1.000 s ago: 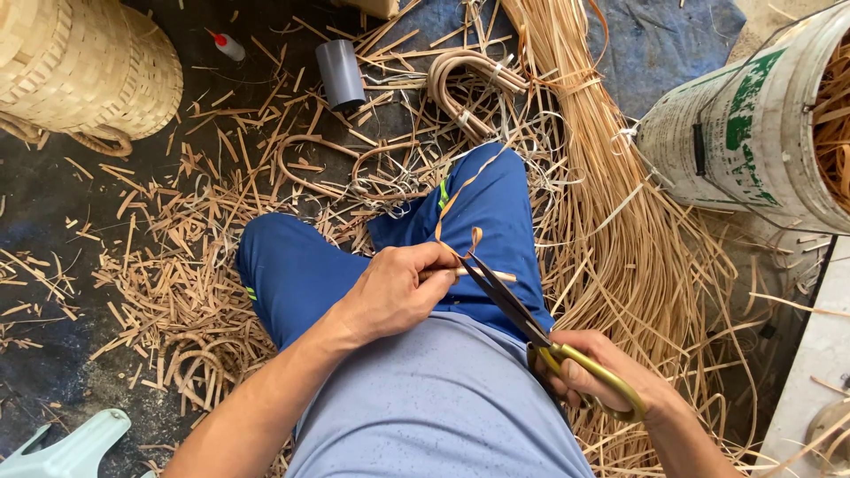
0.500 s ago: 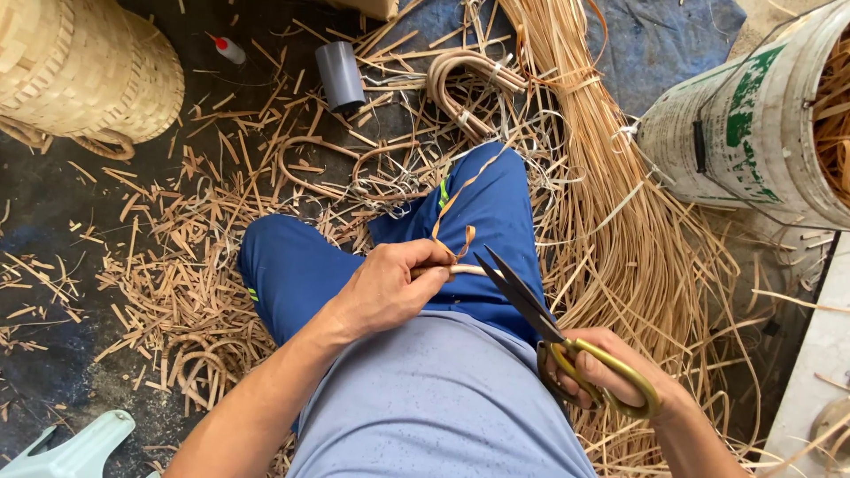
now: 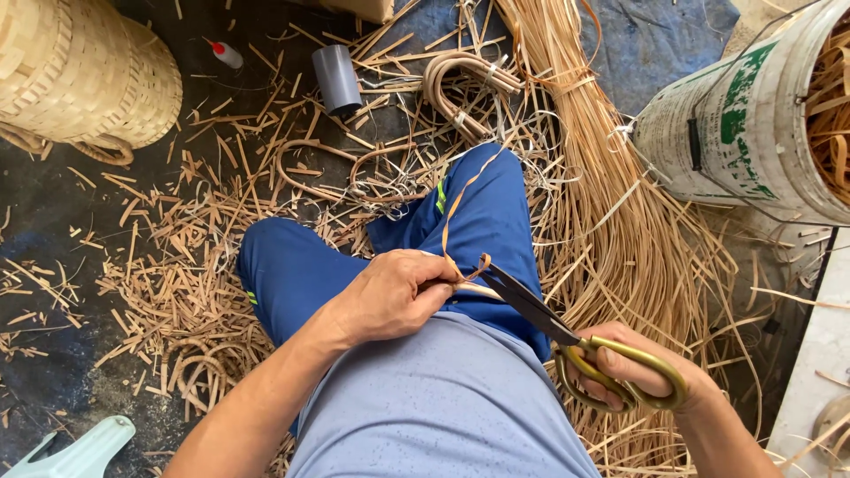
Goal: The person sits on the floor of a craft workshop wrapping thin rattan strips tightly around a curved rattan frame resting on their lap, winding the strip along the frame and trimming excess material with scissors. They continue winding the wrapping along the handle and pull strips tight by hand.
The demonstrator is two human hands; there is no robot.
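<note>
Head view: a thin cane strip (image 3: 452,221) is cut.
Strip pinched by left hand (image 3: 394,296); scissors (image 3: 567,332), at 4 o'clock, gripped by right hand (image 3: 642,376).

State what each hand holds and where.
Left hand pinches a thin cane strip near its lower end; right hand holds scissors by their yellow handles.

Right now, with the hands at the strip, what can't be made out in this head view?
- Where the scissors blades meet the cane strip: hidden behind the left hand.
- Right hand fingers: partly hidden inside the brass handle loops.
- Woven basket: cut off by the top and left edges.
- White bucket: cut off at the right edge, contents only partly seen.
- Pale green object: cut off at the bottom edge.
</note>
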